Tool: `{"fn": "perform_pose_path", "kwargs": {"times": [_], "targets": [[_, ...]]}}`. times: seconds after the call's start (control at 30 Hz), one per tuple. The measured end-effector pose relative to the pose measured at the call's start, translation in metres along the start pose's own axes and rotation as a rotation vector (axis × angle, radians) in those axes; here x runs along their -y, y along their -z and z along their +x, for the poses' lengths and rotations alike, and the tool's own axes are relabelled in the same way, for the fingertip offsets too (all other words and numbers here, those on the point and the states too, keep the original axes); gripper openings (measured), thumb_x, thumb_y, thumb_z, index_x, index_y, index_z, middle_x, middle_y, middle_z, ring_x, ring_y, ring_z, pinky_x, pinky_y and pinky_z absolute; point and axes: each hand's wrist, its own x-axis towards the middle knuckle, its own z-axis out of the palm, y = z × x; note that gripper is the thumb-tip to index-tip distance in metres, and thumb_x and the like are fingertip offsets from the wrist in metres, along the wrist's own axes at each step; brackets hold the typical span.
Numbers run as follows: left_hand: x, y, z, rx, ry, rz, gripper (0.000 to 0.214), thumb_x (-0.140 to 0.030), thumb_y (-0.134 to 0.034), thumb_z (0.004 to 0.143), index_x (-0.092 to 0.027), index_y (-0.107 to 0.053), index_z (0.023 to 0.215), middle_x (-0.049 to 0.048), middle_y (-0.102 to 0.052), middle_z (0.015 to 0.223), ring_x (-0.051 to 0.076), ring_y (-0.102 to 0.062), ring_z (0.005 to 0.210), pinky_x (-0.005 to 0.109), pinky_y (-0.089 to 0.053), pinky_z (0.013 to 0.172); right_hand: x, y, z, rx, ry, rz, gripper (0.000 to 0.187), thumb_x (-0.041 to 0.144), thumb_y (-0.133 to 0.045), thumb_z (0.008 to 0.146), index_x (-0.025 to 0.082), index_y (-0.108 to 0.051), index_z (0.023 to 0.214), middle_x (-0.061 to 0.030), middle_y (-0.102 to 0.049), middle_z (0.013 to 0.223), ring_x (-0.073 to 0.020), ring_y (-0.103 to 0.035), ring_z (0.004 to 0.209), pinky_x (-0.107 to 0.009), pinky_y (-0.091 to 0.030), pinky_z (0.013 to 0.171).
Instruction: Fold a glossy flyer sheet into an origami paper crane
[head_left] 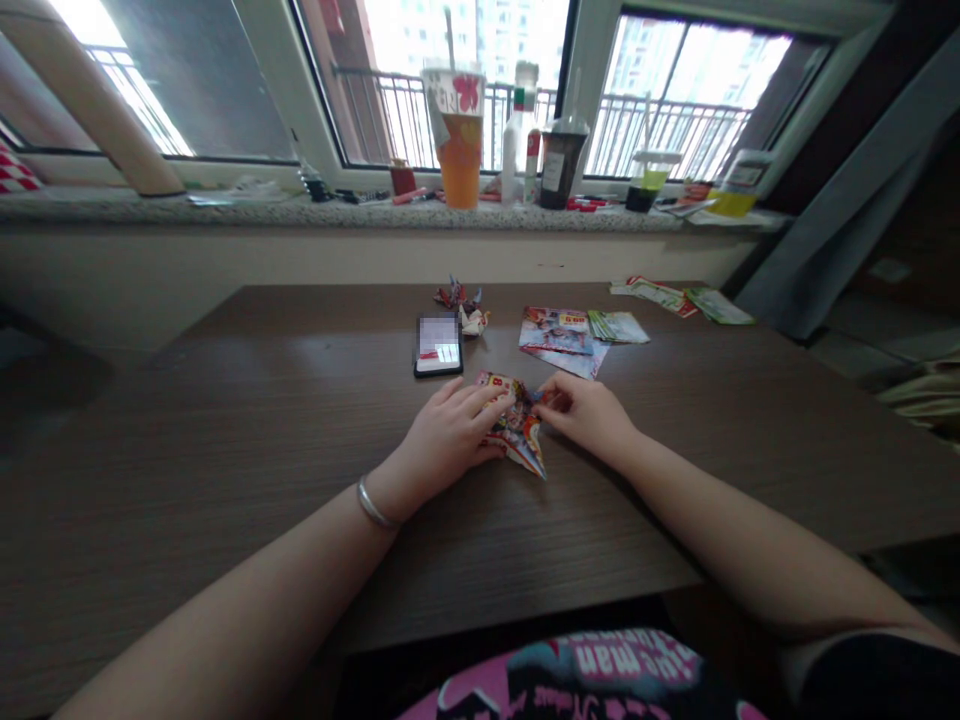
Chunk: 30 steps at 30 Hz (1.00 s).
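Note:
On the brown table lies a piece of brightly printed paper (pixel 517 440), folded, with a pointed corner toward me. My left hand (pixel 457 425) rests across its left part, fingers stretched out over the print and the thumb by the near edge. The thumb and fingertips of my right hand (pixel 589 410) pinch a crumpled bit at the paper's right side. Just beyond my left hand sits a phone (pixel 439 346) with a lit screen. Behind the phone stand a dark, colourful folded paper piece (pixel 457 296) and a whitish one (pixel 473 321).
Printed sheets (pixel 559 331) and green leaflets (pixel 619 327) lie beyond my right hand; more leaflets (pixel 660 295) are at the far right. Along the granite windowsill (pixel 360 212) stand a tall orange drink cup (pixel 459 150), a clear bottle (pixel 516 150) and a dark drink cup (pixel 560 165).

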Motion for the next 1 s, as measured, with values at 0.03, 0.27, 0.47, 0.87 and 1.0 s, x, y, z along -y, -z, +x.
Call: {"fn": "perform_pose_path", "kwargs": {"times": [0.03, 0.27, 0.47, 0.87, 1.0], "targets": [[0.000, 0.000, 0.000, -0.001, 0.000, 0.000, 0.061, -0.039, -0.069, 0.082, -0.020, -0.045, 0.136, 0.0112, -0.053, 0.138, 0.027, -0.049, 0.127, 0.050, -0.032, 0.109, 0.000, 0.000, 0.000, 0.008, 0.000, -0.016, 0.012, 0.031, -0.067, 0.078, 0.023, -0.061, 0.083, 0.0010, -0.068, 0.070, -0.0140, -0.060, 0.060, -0.025, -0.042, 0.056], [0.002, 0.000, 0.000, 0.032, 0.015, 0.016, 0.069, -0.043, -0.071, 0.080, -0.020, -0.043, 0.138, 0.0117, -0.050, 0.142, 0.029, -0.046, 0.130, 0.050, -0.032, 0.109, -0.001, -0.002, 0.002, 0.059, -0.016, -0.032, 0.014, 0.033, -0.067, 0.076, 0.022, -0.059, 0.076, 0.0008, -0.067, 0.070, -0.0141, -0.059, 0.062, -0.025, -0.040, 0.058], [0.001, 0.002, 0.001, 0.017, 0.030, 0.034, 0.075, -0.051, -0.071, 0.077, -0.018, -0.044, 0.139, 0.0131, -0.049, 0.142, 0.032, -0.047, 0.129, 0.053, -0.030, 0.110, -0.006, -0.006, 0.004, 0.004, -0.075, 0.129, 0.017, 0.033, -0.065, 0.077, 0.020, -0.055, 0.073, 0.0014, -0.063, 0.066, -0.0136, -0.056, 0.059, -0.025, -0.041, 0.056], [-0.003, 0.000, 0.001, -0.110, 0.045, -0.017, 0.112, -0.061, -0.076, 0.064, -0.009, -0.023, 0.148, 0.0225, -0.027, 0.153, 0.038, -0.024, 0.142, 0.053, -0.025, 0.115, -0.002, -0.016, 0.007, -0.010, -0.066, 0.521, 0.019, 0.034, -0.063, 0.078, 0.022, -0.050, 0.073, 0.0028, -0.058, 0.060, -0.0137, -0.052, 0.053, -0.027, -0.041, 0.051], [-0.004, 0.000, 0.001, -0.141, 0.064, -0.043, 0.102, -0.049, -0.073, 0.069, -0.010, -0.022, 0.149, 0.0202, -0.034, 0.150, 0.036, -0.025, 0.142, 0.054, -0.019, 0.117, -0.006, -0.019, 0.008, 0.018, -0.064, 0.599, 0.021, 0.034, -0.064, 0.076, 0.023, -0.047, 0.072, 0.0041, -0.055, 0.061, -0.0131, -0.052, 0.054, -0.026, -0.042, 0.052]]}}
